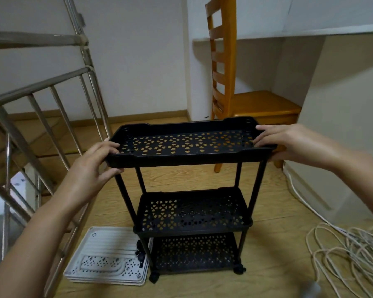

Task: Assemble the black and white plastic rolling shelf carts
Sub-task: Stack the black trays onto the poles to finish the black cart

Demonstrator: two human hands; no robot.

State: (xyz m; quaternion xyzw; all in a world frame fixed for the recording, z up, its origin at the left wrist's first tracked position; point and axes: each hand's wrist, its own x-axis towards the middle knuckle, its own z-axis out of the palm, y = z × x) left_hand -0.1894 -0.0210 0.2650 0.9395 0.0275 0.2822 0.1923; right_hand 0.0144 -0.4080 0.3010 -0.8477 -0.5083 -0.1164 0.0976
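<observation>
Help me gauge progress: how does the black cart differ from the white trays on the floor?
The black cart stands upright, three tiers on posts and wheels; the white trays lie flat in a stack, unassembled. The left hand and right hand grip the black cart's top tier; no hand touches the white trays. Both have perforated floors with cut-out patterns.

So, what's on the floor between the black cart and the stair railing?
In the head view, a stack of white trays lies flat there, beside the base of the black cart and the railing.
</observation>
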